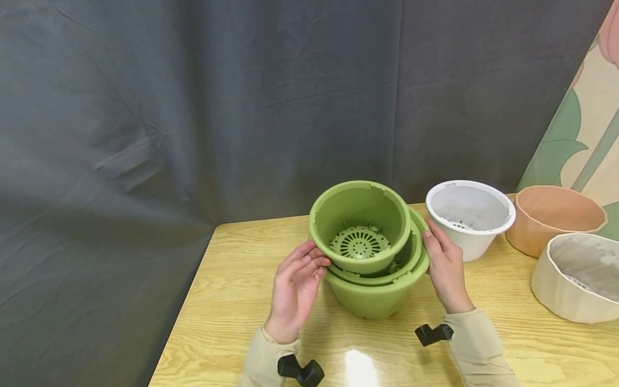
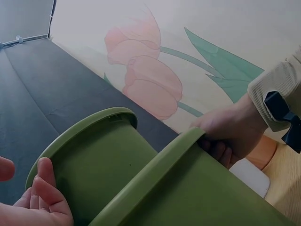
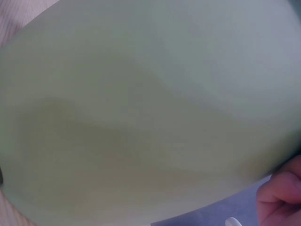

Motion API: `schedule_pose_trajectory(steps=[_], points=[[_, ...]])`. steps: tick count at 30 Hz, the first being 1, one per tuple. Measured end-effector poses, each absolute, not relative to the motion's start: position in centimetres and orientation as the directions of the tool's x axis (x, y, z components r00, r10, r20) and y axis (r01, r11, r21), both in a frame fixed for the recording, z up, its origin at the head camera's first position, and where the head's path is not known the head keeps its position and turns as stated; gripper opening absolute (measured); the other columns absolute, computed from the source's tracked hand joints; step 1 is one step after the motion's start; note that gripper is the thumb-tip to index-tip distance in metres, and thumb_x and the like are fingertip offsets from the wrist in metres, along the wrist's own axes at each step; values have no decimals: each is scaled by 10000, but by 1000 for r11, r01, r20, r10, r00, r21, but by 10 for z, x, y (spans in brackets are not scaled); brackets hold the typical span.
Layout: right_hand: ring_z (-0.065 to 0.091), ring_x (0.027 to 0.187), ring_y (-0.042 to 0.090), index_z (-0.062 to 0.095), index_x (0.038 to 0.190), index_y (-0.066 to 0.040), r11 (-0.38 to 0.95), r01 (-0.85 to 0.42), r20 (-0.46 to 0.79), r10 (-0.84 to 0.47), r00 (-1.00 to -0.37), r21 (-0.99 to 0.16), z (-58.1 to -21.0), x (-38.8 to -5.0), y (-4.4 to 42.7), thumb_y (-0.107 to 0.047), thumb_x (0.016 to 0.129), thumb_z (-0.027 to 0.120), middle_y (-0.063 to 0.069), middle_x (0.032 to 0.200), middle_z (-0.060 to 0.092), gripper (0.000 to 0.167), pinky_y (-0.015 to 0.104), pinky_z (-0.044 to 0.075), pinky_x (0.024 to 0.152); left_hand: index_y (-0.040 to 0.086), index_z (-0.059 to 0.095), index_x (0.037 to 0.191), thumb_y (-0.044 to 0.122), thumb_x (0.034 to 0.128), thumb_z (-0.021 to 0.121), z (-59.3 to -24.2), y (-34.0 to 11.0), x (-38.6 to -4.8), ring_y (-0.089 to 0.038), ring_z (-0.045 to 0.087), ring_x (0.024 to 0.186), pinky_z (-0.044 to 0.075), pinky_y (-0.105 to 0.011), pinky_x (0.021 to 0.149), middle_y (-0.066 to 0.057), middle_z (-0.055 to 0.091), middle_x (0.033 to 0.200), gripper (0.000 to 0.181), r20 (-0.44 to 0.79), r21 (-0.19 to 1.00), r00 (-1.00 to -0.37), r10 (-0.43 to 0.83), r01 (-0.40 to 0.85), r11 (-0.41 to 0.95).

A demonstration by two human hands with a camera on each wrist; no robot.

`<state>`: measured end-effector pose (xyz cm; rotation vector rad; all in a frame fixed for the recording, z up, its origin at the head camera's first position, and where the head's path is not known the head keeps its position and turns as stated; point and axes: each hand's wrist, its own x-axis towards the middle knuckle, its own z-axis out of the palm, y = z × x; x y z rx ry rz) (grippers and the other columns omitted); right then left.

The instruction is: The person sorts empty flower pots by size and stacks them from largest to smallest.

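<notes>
In the head view, green plastic pots are stacked one inside another over the table. The top pot (image 1: 359,215), with a slotted base, sits tilted and off-centre. Under it shows a middle green rim (image 1: 419,242), inside a larger outer pot (image 1: 369,301). My left hand (image 1: 296,287) holds the top pot's rim at its near left side with bent fingers. On the far side, my right hand (image 1: 445,269) grips the outer pot's rim, thumb on top. The right wrist view is mostly filled by a pale green pot wall (image 3: 141,103).
Right of the stack stand a white pot (image 1: 469,209), an orange pot (image 1: 556,215) and a cream faceted pot (image 1: 575,279) on the wooden table (image 1: 217,322). A dark grey curtain (image 1: 290,97) hangs behind, beside a flower-patterned panel (image 1: 587,129).
</notes>
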<state>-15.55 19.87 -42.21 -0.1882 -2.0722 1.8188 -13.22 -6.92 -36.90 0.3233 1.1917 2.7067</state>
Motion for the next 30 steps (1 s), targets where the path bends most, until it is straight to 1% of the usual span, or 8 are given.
schedule_pose_trajectory(steps=[5, 15, 24, 30], points=[[615, 836, -116, 430, 1457, -102, 159, -149, 196, 343, -918, -976, -423, -156, 199, -336, 1026, 413, 216, 1389, 520, 490, 127, 553, 677, 73, 616, 1128, 4, 933, 326, -371, -71, -132, -132, 606, 880, 489, -180, 799, -44, 622, 1016, 356, 122, 761, -960, 253, -73, -644], [594, 884, -142, 420, 1463, -109, 167, -148, 198, 336, -921, -975, -422, -155, 199, -343, 1026, 411, 191, 1427, 490, 496, 98, 537, 723, 62, 606, 1148, 7, 935, 326, -374, -74, -134, -125, 613, 890, 493, -187, 816, -37, 619, 1041, 356, 136, 778, -947, 291, -80, -623], [583, 922, -153, 407, 1465, -72, 153, -162, 204, 327, -923, -975, -422, -156, 198, -334, 1026, 416, 198, 1444, 465, 511, 83, 525, 758, 45, 573, 1172, 16, 940, 327, -374, -79, -134, -121, 607, 899, 490, -186, 819, -34, 614, 1054, 339, 123, 806, -946, 300, -81, -586], [596, 896, -145, 411, 1462, -72, 149, -162, 203, 326, -923, -975, -423, -156, 198, -330, 1027, 416, 208, 1435, 470, 506, 99, 538, 733, 20, 531, 1203, 22, 939, 327, -373, -80, -133, -121, 602, 896, 487, -189, 829, -35, 614, 1046, 333, 83, 822, -953, 293, -101, -560]])
